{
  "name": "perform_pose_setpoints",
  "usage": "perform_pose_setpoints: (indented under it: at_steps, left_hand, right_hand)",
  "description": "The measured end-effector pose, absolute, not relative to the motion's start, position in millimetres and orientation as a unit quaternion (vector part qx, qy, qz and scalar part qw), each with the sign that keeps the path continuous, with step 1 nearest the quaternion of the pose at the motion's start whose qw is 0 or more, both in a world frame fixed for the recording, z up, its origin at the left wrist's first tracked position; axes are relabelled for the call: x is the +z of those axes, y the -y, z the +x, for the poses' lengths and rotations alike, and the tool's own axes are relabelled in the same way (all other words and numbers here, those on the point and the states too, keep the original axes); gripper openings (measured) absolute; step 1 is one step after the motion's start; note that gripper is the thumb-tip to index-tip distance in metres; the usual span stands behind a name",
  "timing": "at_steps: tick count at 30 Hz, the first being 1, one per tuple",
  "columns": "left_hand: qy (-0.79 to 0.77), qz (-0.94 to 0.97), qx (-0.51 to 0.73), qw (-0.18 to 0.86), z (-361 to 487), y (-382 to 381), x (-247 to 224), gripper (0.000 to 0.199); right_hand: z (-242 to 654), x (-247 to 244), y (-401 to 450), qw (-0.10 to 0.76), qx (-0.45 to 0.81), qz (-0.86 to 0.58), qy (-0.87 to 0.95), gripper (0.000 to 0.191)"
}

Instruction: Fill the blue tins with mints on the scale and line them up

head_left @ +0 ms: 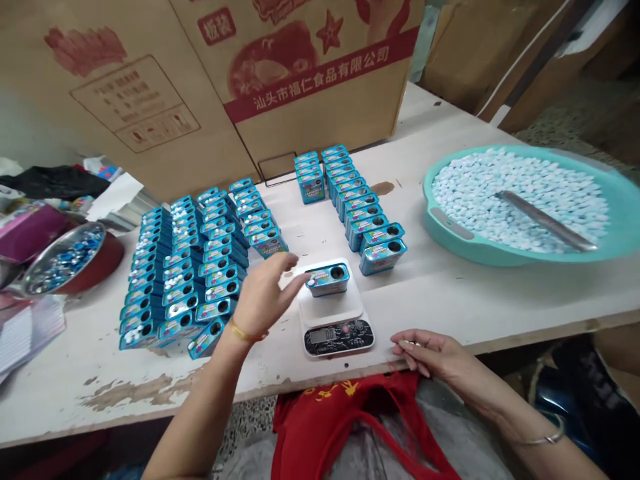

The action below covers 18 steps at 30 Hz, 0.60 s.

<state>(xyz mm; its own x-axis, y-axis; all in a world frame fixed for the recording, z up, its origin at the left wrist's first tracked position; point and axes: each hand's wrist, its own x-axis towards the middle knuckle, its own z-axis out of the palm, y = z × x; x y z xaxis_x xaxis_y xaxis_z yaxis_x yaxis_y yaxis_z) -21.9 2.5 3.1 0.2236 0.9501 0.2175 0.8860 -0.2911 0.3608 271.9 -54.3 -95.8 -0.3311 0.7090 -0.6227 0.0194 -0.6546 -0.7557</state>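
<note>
A blue candy tin (327, 280) with a round dark opening in its lid stands on a white digital scale (331, 310). The display seems to read zero. My left hand (263, 293) is just left of this tin, thumb and forefinger spread apart. Its thumb tip comes up to the tin's edge; whether it touches I cannot tell. Low and to the right of the scale, my right hand (425, 353) has its fingers pinched together around a few small white candies (411, 344), partly hidden by the fingers.
Rows of similar tins (185, 273) fill the left side, some with white candies on top. More tins (367, 213) line up behind the scale. A turquoise basin (450, 240) of white candies holds a metal scoop (547, 220). A metal bowl (107, 250) and a large carton (320, 87) border the table.
</note>
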Motion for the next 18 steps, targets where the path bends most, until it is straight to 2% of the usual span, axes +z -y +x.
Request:
perform_pose_setpoints:
  at_steps: [5, 12, 15, 18]
  left_hand:
    - [-0.669, 0.683, 0.255, 0.146, -58.9, 32.8, -31.0, 0.021]
    - [-0.694, 0.643, 0.261, 0.191, -69.9, 62.5, -63.8, 0.021]
    - [-0.686, 0.645, 0.271, 0.202, -67.9, 64.7, -68.5, 0.02]
    - [-0.668, 0.656, 0.283, 0.21, -64.0, 62.7, -70.9, 0.017]
  right_hand:
    - [266.8, -71.6, 33.6, 0.168, 0.682, -0.548, 0.454, 0.042]
    - [229.8, -9.2, -24.2, 0.223, 0.521, -0.494, 0.66, 0.026]
    - [210.8, -1.3, -39.9, 0.227, 0.438, -0.469, 0.732, 0.021]
    - [193.4, -1.3, -46.4, 0.221, 0.412, -0.452, 0.759, 0.019]
